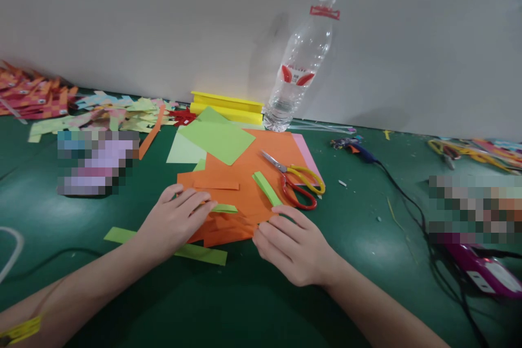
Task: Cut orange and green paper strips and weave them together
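My left hand (179, 220) bends its fingers over a short green paper strip (226, 209), whose end sticks out past the fingertips. My right hand (291, 244) is curled, its index finger at the lower end of another folded green strip (266, 187); the thumb is hidden. Folded orange paper pieces (228, 228) lie between the hands, touching the right fingertips. Scissors (291, 178) with one red and one yellow handle lie partly open on an orange sheet (244, 152), just beyond my right hand. Under my left wrist runs a long light green strip (202, 254).
A clear water bottle (297, 60) leans against the pale wall. Yellow folded material (226, 107) and a green sheet (218, 136) lie behind the hands. Paper scraps (122, 111) and red-orange woven pieces (35, 92) sit left. A black cable (408, 198) and purple device (483, 266) are right.
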`<state>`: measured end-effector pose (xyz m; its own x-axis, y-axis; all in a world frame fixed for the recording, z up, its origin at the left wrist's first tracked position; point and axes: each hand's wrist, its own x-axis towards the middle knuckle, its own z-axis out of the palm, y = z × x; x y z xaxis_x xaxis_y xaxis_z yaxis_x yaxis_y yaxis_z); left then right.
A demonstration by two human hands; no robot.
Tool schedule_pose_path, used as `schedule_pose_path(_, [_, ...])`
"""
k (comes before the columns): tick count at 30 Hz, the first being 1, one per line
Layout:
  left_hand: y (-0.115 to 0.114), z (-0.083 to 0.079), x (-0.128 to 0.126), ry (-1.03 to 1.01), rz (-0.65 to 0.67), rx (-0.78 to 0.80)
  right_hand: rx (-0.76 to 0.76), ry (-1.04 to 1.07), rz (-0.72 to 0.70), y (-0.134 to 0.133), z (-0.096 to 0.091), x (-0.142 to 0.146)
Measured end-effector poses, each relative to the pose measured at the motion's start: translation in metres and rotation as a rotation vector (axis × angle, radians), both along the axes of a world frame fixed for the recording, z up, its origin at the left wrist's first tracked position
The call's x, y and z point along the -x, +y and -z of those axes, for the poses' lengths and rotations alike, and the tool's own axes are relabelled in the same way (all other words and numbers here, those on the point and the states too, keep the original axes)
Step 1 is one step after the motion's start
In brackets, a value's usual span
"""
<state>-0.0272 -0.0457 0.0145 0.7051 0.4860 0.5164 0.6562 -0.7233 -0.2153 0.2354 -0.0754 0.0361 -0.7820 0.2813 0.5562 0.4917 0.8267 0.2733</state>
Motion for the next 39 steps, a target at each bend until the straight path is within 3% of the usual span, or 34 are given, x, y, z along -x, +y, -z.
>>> schedule_pose_path(14, [0.0071, 0.0102, 0.0006, -0.261, -0.059, 0.392, 0.002, 0.048, -0.07, 0.0016, 0.0023, -0.0031])
schedule_pose_path(39, [0.0073, 0.0098, 0.0013, -0.274, -0.048, 0.422, 0.025, -0.012, -0.07, 0.0057, 0.0025, -0.0039])
